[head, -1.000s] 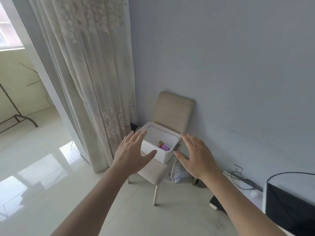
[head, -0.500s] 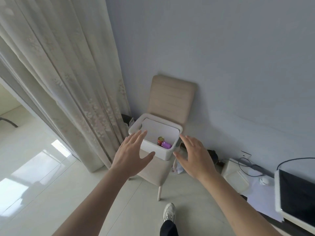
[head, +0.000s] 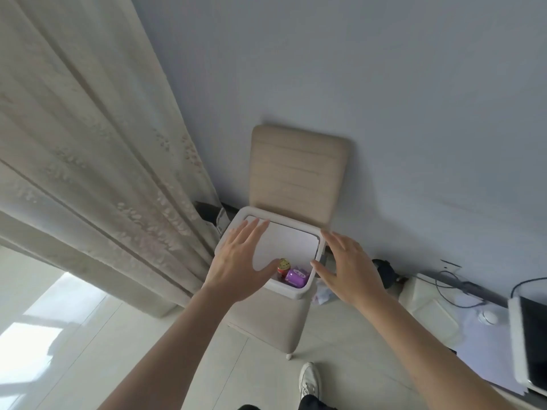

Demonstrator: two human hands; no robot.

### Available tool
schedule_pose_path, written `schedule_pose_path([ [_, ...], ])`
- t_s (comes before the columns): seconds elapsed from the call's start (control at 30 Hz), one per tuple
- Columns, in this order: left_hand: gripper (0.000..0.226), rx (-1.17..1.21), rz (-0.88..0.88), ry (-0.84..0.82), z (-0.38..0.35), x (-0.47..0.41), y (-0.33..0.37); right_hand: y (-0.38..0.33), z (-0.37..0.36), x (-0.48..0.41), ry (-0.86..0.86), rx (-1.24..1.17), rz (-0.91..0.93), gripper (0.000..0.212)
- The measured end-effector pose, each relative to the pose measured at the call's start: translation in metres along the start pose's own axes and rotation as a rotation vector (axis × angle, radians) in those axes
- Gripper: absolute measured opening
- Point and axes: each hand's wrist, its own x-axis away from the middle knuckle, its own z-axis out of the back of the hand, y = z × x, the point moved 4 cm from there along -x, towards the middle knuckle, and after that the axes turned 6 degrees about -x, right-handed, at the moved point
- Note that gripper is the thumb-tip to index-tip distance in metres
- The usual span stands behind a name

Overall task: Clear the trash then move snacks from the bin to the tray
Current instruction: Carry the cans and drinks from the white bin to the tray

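Observation:
A white plastic bin (head: 296, 291) stands on the seat of a beige chair (head: 296, 173) against the wall. Inside it, at the near right corner, lie a small red can (head: 283, 267) and a purple packet (head: 295, 278). My left hand (head: 236, 267) hovers over the bin's left rim, fingers spread and nothing in it. My right hand (head: 346, 270) is at the bin's right rim, also spread and empty. Whether either hand touches the bin is unclear. No tray is in view.
A lace curtain (head: 88, 143) hangs close to the chair's left. On the floor to the right lie a crumpled bag (head: 322, 294), cables (head: 461, 288), white boxes (head: 438, 315) and a dark-screened device (head: 532, 344). My shoe (head: 309, 383) is near the chair leg.
I have stepped closer to the chair. Both hands have reached forward from in front of the bin to either side of its rim.

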Motion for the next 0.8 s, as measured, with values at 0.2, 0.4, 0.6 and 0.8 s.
schedule_pose_path([
  [0.2, 0.08, 0.054, -0.055, -0.077, -0.032, -0.051, -0.036, 0.011, -0.038, -0.042, -0.042, -0.055, -0.117, 0.079],
  [0.4, 0.077, 0.117, -0.139, -0.187, -0.074, -0.087, -0.078, 0.008, -0.089, -0.054, -0.038, -0.179, -0.303, 0.075],
  [0.6, 0.073, 0.201, -0.219, -0.289, -0.117, -0.117, -0.11, 0.007, -0.137, -0.057, 0.01, -0.216, -0.402, 0.074],
  [0.8, 0.072, 0.255, -0.217, -0.373, -0.185, -0.128, -0.129, 0.02, -0.195, -0.066, 0.036, -0.276, -0.459, 0.071],
])
